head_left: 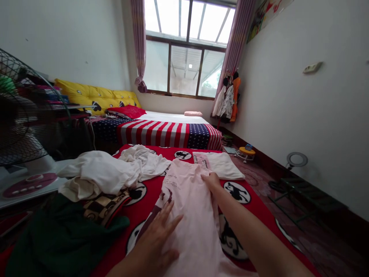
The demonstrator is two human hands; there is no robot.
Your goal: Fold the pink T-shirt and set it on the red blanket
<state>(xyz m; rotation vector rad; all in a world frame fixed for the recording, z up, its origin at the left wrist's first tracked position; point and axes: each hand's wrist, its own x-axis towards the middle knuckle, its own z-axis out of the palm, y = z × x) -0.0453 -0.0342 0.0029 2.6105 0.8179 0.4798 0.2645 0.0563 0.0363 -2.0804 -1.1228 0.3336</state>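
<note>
No text is legible. The pink garment [193, 207], lying across the red blanket [152, 194], carries small dark lettering [171, 182] in several lines along its left side; the characters are too small to read. The folded white garment [226, 165], toward the blanket's far right corner, bears larger dark characters [205, 163] on a pink panel [198, 157], too blurred to read.
</note>
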